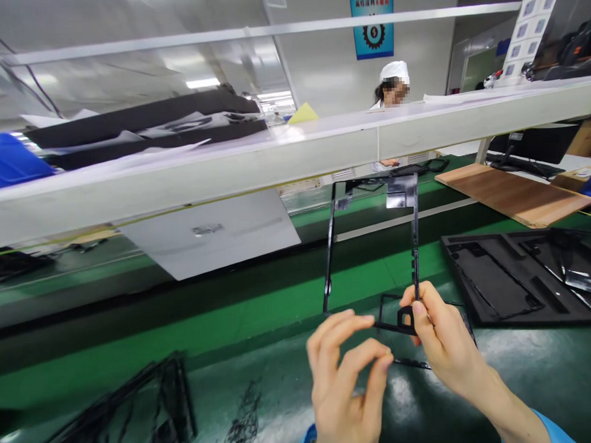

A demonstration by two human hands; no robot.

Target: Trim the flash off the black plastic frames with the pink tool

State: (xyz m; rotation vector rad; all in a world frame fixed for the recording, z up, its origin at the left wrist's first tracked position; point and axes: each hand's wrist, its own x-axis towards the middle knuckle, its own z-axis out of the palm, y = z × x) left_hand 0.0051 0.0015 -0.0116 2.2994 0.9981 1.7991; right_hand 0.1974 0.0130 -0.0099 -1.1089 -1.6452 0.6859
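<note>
A thin rectangular black plastic frame (416,242) is held upright, tilted, above the bench. My right hand (440,329) grips its lower right corner between thumb and fingers. Silvery film (400,192) hangs at the frame's top right. Just left of that corner is my left hand (344,382), its thumb and a finger pinched together; anything between them is too small to make out. Its index fingertip is close to the frame's bottom bar, and I cannot tell whether they touch. Behind my hands, another black frame (412,363) lies on the bench, partly hidden.
Several black frames (173,396) are piled at lower left, beside thin black scraps (243,420). A black foam tray (512,238) with frames is at right, near a wooden board (514,189). A white shelf (331,138) crosses overhead; a person in a white cap (394,70) is beyond.
</note>
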